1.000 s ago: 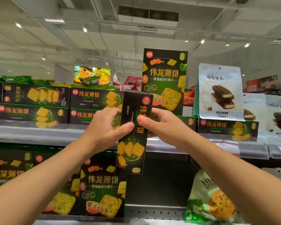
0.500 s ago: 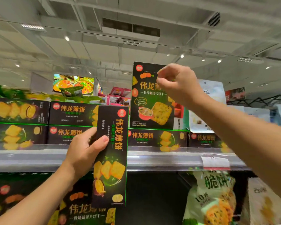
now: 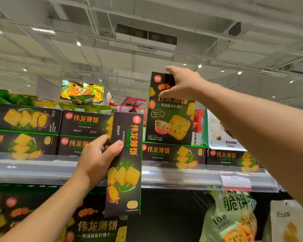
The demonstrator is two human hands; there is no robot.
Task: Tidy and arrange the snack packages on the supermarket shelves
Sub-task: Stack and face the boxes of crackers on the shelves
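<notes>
Two shelves: the upper shelf (image 3: 42,172) ran across at my chest height with a clear front rail, and a lower shelf sat beneath it, mostly dark in the middle.
Stacked boxes: black cracker boxes (image 3: 24,130) lay flat in two layers along the upper shelf to the left, with a single layer (image 3: 173,153) continuing to the right.
Upright box: a tall black and green box (image 3: 168,119) stood on end on top of that single layer, near the middle of the upper shelf.
Lower stock: more black boxes (image 3: 94,227) faced out on the lower shelf at left; a pale green bag (image 3: 231,217) and a white bag (image 3: 287,224) leaned at right.
White pouch: a white pouch (image 3: 217,135) stood just right of the upright box, partly behind my forearm.
Held box: a slim black cracker box (image 3: 125,165) hung upright in front of the upper shelf's rail, off the shelf.
Right hand: my right hand (image 3: 184,84) was raised at the top corner of the upright box, thumb across its front and fingers over its top edge, gripping it.
Left hand: my left hand (image 3: 98,159) gripped the held box along its left edge, thumb on the front face.
Price tag: a white and red tag (image 3: 235,180) sat on the rail at right; its print was too blurred to read.
</notes>
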